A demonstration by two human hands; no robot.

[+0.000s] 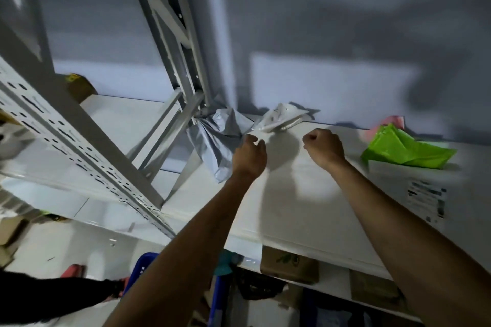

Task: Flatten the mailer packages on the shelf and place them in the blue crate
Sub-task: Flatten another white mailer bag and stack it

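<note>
**Presently: Both Hands Above the Shelf, Mailers Uncollected**

The white shelf carries three mailer packages along its rear edge, against the grey wall; the grey mailer lies crumpled at the foot of the metal upright, touching it; the white mailer lies just beside it to the right, puffed and tilted; the green mailer lies well apart, further right, with a pink item partly hidden behind it.

The left hand is extended over the shelf, at the right edge of the grey mailer; its fingers are curled; the view from behind does not show whether the grip has hold of that mailer or merely overlaps it, so its state cannot be told. The right hand is held over bare shelf in front of the white mailer; its grip is a closed fist with nothing in it.

The blue crate stands below the shelf front, largely hidden by the left forearm; its contents cannot be seen. A printed label is stuck to the shelf surface at right; cardboard boxes sit on the level beneath; a dark sleeve of a second person enters at lower left.
</note>
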